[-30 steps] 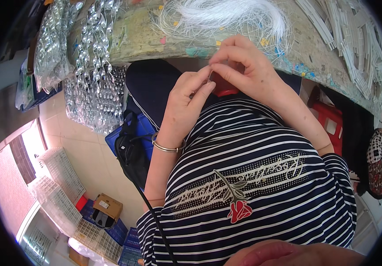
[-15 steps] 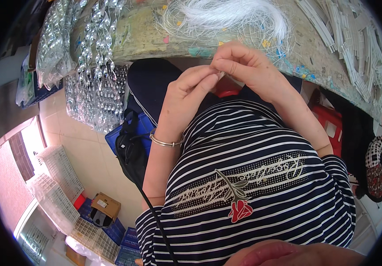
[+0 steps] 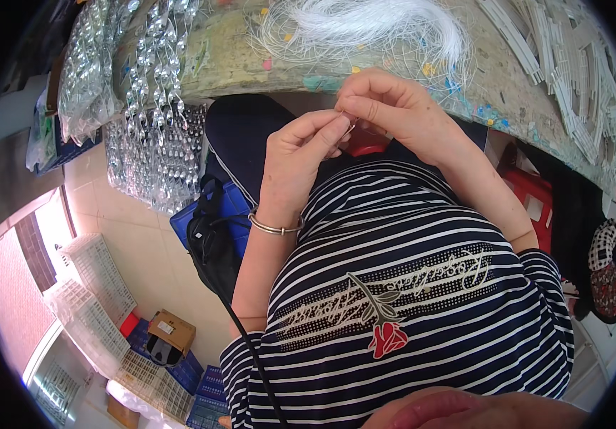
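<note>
Piece (image 3: 352, 126): tiny, mostly hidden | left hand (image 3: 299, 149), right hand (image 3: 402, 116): pinching it | white strands (image 3: 394, 27): top cropped

The view is taken from the left of two wide fisheye cameras on the person's head, facing steeply down the front of the striped shirt (image 3: 408, 239), which is nearest and fills the lower middle. Farther off, above centre, the left hand (image 3: 301, 146) and right hand (image 3: 397, 111) meet before the table (image 3: 244, 80), whose near edge bows across the top. At left it reaches down to the floor (image 3: 101, 207), more distant, inside a dark round rim.
</note>
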A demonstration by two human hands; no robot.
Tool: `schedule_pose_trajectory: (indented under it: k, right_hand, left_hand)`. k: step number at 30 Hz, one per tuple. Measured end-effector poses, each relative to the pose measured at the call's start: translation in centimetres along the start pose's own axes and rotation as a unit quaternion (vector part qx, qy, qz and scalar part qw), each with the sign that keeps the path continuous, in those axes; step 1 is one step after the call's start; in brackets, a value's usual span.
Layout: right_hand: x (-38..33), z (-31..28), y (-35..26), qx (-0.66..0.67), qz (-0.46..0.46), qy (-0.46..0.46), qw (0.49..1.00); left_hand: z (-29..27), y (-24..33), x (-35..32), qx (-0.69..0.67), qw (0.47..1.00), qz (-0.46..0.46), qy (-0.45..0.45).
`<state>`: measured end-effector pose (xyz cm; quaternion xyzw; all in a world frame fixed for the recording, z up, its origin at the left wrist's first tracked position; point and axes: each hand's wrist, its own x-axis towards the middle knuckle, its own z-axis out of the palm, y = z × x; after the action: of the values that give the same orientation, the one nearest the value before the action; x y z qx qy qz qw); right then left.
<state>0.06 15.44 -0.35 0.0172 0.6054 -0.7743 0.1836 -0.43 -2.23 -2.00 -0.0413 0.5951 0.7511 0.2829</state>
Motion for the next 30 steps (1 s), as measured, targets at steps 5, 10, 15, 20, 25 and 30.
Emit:
schedule_pose_trajectory:
  k: [5,10,15,20,25,30]
  right_hand:
    - [-0.2,-0.4,0.2,-0.056,0.040,0.011,0.998]
    - [-1.9,-1.7,0.3,-0.221,0.035,-0.022,0.975]
    - [-4.3,-5.6,0.4,-0.341,0.014,0.054,0.938]
    - [-5.8,-8.2,-0.3,-0.205,0.032,0.180,0.962]
    - [-5.4,-6.4,-3.0,-0.187,-0.085,0.190,0.960]
    - [-3.2,-2.3,-3.8,-0.255,-0.141,0.109,0.950]
  left_hand:
    - [0.0,0.3,-0.3,0.009,0.999,0.012,0.030]
    - [-1.4,0.4,-0.6,0.030,0.997,0.043,0.057]
    - [-3.0,-0.1,-0.8,0.036,0.995,0.057,0.080]
    - [-3.2,0.1,-1.0,0.013,0.995,0.018,0.099]
    - [-2.3,0.4,-0.4,0.021,0.998,0.040,0.031]
    - [0.4,2.0,0.5,0.109,0.978,0.175,0.017]
